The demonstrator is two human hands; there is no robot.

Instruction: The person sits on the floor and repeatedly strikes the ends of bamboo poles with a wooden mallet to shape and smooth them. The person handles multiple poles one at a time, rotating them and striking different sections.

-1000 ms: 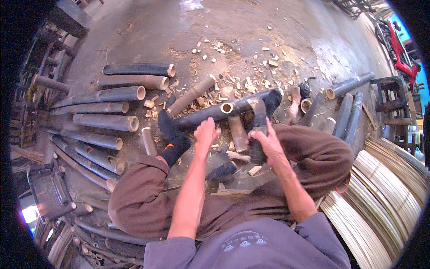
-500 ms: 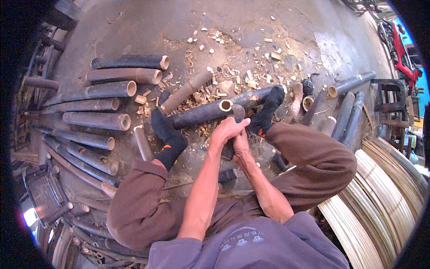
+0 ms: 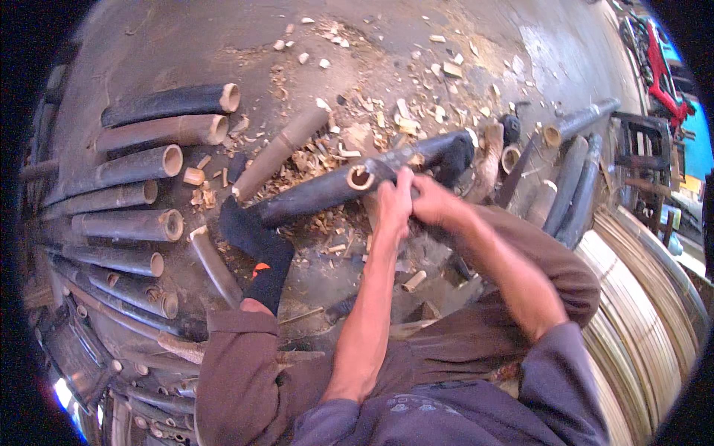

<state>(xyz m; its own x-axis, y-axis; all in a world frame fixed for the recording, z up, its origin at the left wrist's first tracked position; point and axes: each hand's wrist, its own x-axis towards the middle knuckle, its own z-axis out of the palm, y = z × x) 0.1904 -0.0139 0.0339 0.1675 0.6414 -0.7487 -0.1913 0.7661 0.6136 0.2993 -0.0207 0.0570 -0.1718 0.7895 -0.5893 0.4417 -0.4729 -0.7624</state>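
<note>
A dark bamboo pole lies slantwise on the ground in front of me, between my black-socked feet. A round opening with a pale rim shows midway along it. My left hand is closed just right of this opening, gripping a dark tool whose end reaches toward the rim. Beside it, my right hand is closed as well, its fingers against the left hand. The tool is mostly hidden by my hands and slightly blurred, so its kind is unclear.
Several cut bamboo lengths lie in a row at left. Pale chips and shavings litter the floor ahead. A brown bamboo piece lies beyond the pole; more poles are at right. Bundled pale strips flank my right knee.
My hands have shifted slightly right, and my right forearm has swung outward to the right. The tool has turned from pointing along my arms to lying more across the pole. The view has shifted too.
</note>
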